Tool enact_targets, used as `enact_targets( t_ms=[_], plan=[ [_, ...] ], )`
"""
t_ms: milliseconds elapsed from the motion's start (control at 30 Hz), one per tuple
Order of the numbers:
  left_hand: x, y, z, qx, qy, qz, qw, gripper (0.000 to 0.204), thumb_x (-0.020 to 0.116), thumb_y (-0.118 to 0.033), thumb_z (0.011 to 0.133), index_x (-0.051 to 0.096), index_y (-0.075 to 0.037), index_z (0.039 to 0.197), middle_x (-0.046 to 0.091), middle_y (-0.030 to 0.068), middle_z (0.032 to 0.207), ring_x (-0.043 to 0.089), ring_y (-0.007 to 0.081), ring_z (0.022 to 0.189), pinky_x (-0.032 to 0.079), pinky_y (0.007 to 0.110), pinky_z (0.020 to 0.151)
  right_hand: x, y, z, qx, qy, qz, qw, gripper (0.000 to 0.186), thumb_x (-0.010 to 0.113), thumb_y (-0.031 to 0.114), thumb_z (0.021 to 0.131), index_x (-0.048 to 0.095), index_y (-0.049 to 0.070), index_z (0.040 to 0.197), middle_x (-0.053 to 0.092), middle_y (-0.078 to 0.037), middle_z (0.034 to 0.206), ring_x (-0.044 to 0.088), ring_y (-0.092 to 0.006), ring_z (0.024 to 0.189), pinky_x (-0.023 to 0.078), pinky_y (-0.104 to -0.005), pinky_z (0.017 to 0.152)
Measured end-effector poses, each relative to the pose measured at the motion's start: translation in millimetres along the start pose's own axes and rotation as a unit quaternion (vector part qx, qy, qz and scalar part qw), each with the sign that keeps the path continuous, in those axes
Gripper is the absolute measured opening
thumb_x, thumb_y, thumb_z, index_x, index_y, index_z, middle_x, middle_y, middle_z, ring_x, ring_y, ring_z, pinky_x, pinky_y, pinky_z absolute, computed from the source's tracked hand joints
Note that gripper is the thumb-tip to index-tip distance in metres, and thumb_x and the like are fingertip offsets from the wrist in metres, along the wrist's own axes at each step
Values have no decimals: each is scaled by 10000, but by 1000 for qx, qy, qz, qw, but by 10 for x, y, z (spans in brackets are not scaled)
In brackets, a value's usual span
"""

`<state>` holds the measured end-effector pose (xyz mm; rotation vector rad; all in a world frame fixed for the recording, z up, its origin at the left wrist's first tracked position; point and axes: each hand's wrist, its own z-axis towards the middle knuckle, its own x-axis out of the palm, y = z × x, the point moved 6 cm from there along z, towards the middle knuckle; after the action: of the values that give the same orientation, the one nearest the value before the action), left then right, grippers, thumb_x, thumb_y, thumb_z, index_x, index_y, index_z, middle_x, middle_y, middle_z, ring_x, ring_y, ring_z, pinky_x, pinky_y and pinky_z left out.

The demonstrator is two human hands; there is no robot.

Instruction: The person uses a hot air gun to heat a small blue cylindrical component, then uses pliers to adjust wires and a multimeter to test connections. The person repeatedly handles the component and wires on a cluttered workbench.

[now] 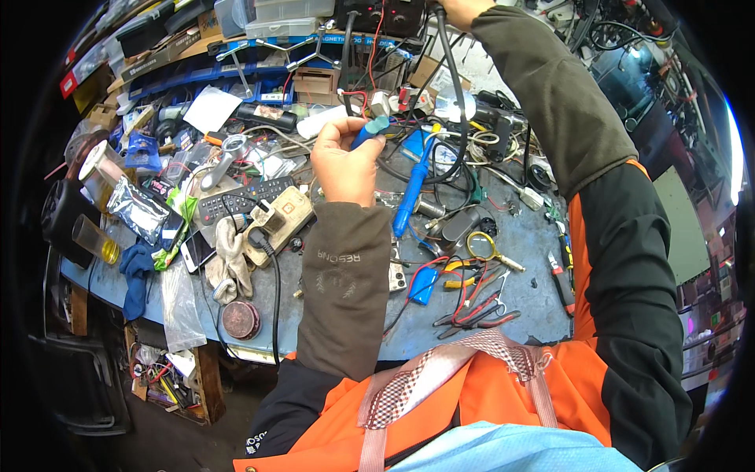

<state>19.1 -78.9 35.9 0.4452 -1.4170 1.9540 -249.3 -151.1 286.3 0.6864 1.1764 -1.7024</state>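
My left hand point(346, 165) is raised over the middle of the bench, its thumb and fingers closed around a short blue cylinder point(368, 132) with a pale teal end. What the cylinder belongs to is unclear. My right arm stretches to the far side, where my right hand point(465, 11) is at a black box point(385, 17) with small red lights. The picture's upper edge cuts that hand off, and its fingers are mostly hidden. A thick black cable point(458, 86) hangs down from near it. Just right of my left hand lies a blue-handled soldering iron point(411, 193).
A power strip point(283, 220) with a black plug, a remote control point(244, 197) and gloves point(230, 256) crowd the left. Toward the front right lie a magnifying glass point(482, 245), a blue battery pack point(423, 285) and several pliers point(481, 315). Blue bins point(271, 82) line the back.
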Motion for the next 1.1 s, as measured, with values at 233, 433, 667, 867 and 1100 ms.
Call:
enact_targets(
  t_ms=[233,433,667,867,1100],
  plan=[
    [-18,34,22,7,8,6,1000,288,790,102,798,691,13,1054,741,78,958,686,119,827,550,267,763,237,202,-161,11,-29,-91,995,308,548,287,1045,785,110,1132,775,-219,1085,743,-382,1048,555,-518,971],
    [-9,18,-2,17,5,9,1000,283,795,90,793,698,5,1044,743,73,955,685,115,823,550,268,768,35,800,-356,-2,-250,-163,954,269,626,220,918,718,76,1126,658,-155,1176,603,-359,1140,480,-601,959],
    [4,-8,8,30,-4,15,999,286,816,86,802,696,12,1050,731,68,938,679,112,812,550,259,759,227,913,-152,-6,-204,-163,965,257,610,212,935,763,61,1075,640,-124,1183,568,-341,1199,427,-588,983],
    [43,-125,-42,139,-11,109,984,258,804,69,846,651,-22,1033,739,104,1062,696,159,968,570,304,857,-145,1368,-478,-106,-301,-63,946,225,638,152,891,719,57,1079,635,-137,1132,590,-360,1144,448,-588,988],
    [618,-358,-498,367,88,316,870,277,701,66,762,638,-40,1010,750,142,1118,677,363,1021,550,460,906,48,1525,-2452,147,-52,698,699,413,824,261,959,706,-32,1224,768,-69,957,705,-97,822,565,-276,669]
  ],
)
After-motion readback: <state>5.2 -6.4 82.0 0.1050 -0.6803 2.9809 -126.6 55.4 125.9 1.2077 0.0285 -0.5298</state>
